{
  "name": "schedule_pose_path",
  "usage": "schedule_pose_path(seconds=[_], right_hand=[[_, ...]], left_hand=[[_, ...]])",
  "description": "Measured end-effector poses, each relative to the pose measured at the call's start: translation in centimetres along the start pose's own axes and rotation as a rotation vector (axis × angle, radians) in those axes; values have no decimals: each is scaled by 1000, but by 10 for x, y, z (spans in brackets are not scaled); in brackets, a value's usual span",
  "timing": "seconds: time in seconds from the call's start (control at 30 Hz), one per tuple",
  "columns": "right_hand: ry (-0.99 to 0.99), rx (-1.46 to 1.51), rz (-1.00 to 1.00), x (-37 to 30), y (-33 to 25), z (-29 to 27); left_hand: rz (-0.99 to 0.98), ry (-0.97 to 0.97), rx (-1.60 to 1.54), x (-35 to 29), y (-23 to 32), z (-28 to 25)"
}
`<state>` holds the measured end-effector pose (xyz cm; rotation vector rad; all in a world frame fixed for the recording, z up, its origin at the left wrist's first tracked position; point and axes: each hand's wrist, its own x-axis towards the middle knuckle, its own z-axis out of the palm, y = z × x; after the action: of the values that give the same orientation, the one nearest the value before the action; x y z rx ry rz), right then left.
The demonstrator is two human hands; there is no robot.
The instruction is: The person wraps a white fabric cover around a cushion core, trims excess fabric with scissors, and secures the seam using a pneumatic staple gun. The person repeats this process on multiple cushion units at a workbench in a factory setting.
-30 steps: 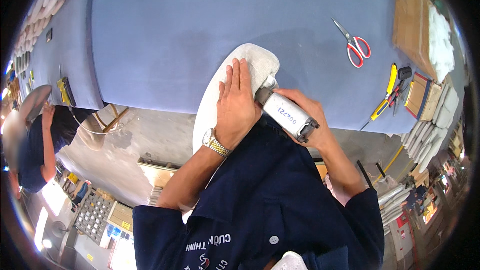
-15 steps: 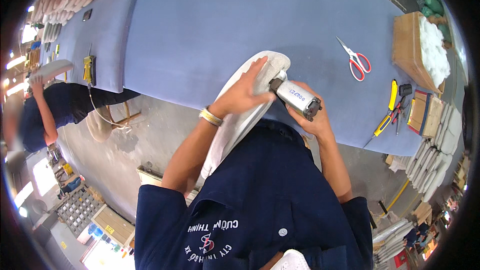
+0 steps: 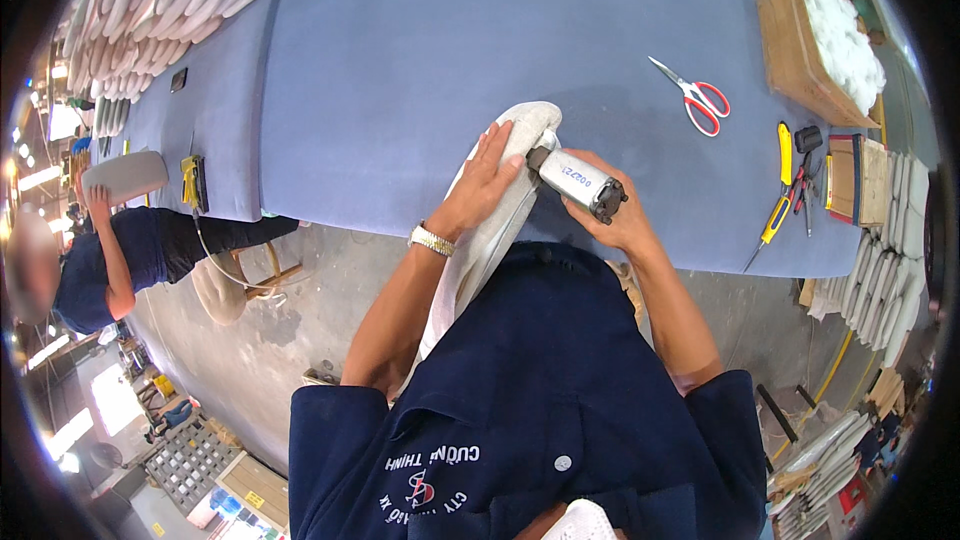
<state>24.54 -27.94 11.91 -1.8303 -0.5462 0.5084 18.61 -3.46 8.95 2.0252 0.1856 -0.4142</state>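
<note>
A long padded cushion (image 3: 517, 203) in pale grey fabric leans from the table's front edge against my body. My left hand (image 3: 484, 183) lies flat along its upper face, fingers stretched out and thumb toward the stapled side. My right hand (image 3: 612, 212) is wrapped around a silver and black pneumatic staple gun (image 3: 575, 180). The gun's dark nose meets the cushion's right edge, beside my left fingertips. Most of the right fingers are hidden behind the gun's body.
Red-handled scissors (image 3: 692, 98) lie on the blue table (image 3: 430, 50). Further right are a yellow utility knife (image 3: 777, 195), pliers (image 3: 801, 183) and a box of white stuffing (image 3: 800, 50). Another staple gun (image 3: 193, 183) rests at left, near a co-worker (image 3: 115, 260) holding a cushion. Cushions are stacked far left.
My left fingers have drawn together and slid back along the cushion. The staple gun has shifted slightly left, still against the edge. The co-worker's cushion has turned and come nearer the table. The view has shifted slightly.
</note>
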Motion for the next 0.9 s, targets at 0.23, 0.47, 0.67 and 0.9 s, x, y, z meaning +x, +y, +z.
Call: schedule_pose_path(seconds=[0.23, 0.47, 0.67, 0.9], right_hand=[[85, 73, -87, -7, 3, 12], [88, 46, 4, -6, 0, 14], [-2, 52, -32, -5, -7, 3], [-57, 46, 140, -3, -20, -2]], left_hand=[[92, 80, 286, -20, 26, 5], [-91, 171, 407, -18, 42, 13], [-167, 154, 395, -18, 52, 12], [-121, 190, 405, -17, 51, 20]])
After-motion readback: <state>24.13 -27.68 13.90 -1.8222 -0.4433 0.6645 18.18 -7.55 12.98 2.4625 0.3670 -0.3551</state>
